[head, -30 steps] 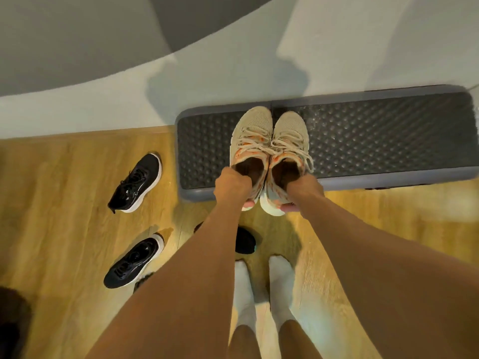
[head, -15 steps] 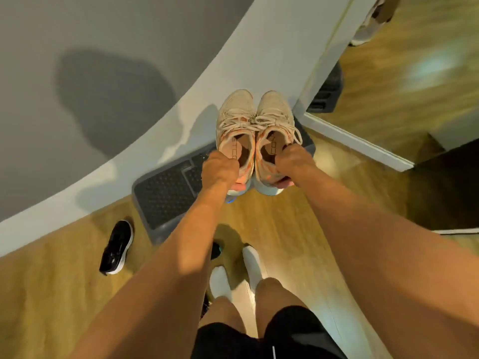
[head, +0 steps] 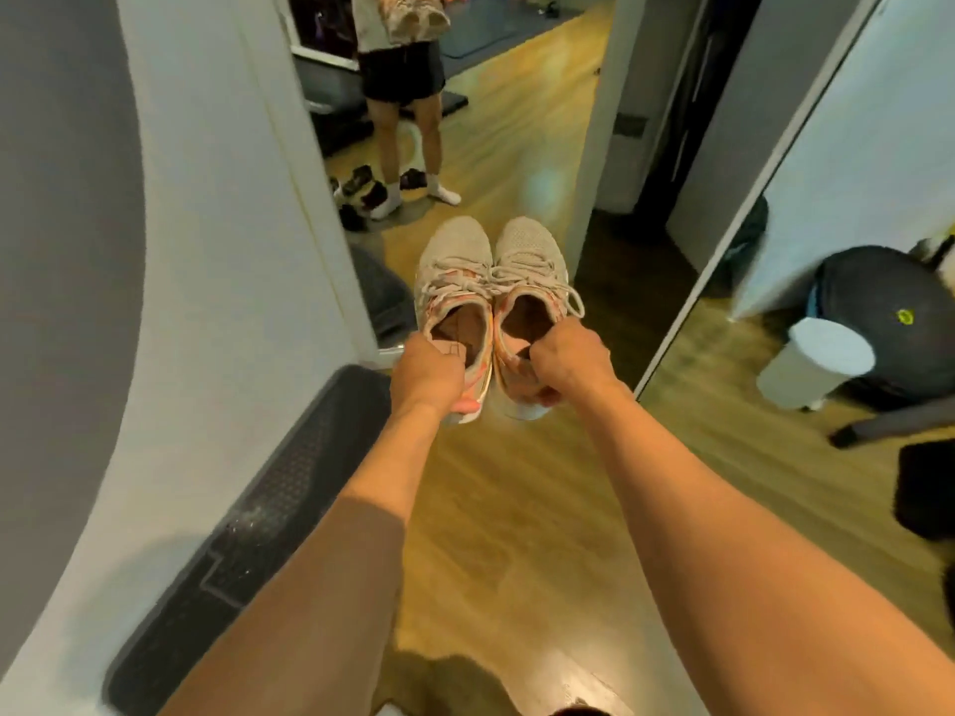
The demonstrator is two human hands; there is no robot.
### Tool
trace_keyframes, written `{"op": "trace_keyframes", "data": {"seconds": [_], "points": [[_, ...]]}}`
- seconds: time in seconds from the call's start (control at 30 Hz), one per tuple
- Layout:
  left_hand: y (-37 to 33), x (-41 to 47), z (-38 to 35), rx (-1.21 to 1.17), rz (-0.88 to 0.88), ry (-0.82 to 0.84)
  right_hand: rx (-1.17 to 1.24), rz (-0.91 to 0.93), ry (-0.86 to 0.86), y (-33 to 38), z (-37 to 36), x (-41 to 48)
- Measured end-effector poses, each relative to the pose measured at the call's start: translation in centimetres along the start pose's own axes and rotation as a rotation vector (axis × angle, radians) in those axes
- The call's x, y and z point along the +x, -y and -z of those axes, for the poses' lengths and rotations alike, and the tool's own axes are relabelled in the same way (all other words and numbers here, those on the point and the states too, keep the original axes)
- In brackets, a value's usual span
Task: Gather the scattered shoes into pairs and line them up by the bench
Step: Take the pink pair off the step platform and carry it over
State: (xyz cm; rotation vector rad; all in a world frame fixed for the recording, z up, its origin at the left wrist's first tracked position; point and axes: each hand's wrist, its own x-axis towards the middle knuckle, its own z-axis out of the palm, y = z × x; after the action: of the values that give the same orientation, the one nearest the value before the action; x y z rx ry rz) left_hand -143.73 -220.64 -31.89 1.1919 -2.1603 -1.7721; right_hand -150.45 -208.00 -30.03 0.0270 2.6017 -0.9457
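Two beige knit sneakers with orange trim hang side by side in the air, toes pointing away from me. My left hand [head: 429, 377] grips the heel of the left sneaker [head: 452, 281]. My right hand [head: 560, 361] grips the heel of the right sneaker [head: 532, 271]. Both shoes hover above the wooden floor, past the right end of the dark studded bench [head: 268, 514], which lies along the white wall at lower left.
A tall mirror [head: 465, 121] ahead reflects a person's legs and dark shoes [head: 362, 191] on the floor. At the right stand a white bin [head: 816, 364], a black exercise ball [head: 889, 312] and a dark mat [head: 925, 488].
I have lifted both sneakers off the bench and turned to the right. The view swung from the bench top to the mirror; the black shoes on the floor left direct view.
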Motion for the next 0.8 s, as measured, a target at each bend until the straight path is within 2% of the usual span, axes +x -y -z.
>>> {"op": "trace_keyframes", "data": {"seconds": [0.17,0.33,0.57,0.8], "points": [[-4.8,-4.3,-13.8,-0.007,-0.094,0.154,0.034,-0.106,-0.136,-9.3,12.3,2.0],[-7.9,-8.8,-25.7,0.059,-0.157,0.345,0.097,-0.252,-0.26,-18.7,21.6,1.9],[-9.3,-14.1,-41.6,0.188,-0.206,0.654,0.133,-0.472,-0.439,-31.0,31.2,0.2],[-9.3,-21.2,-54.7,0.299,-0.207,0.981,0.235,-0.75,-0.63,-40.8,37.7,-3.7]]}}
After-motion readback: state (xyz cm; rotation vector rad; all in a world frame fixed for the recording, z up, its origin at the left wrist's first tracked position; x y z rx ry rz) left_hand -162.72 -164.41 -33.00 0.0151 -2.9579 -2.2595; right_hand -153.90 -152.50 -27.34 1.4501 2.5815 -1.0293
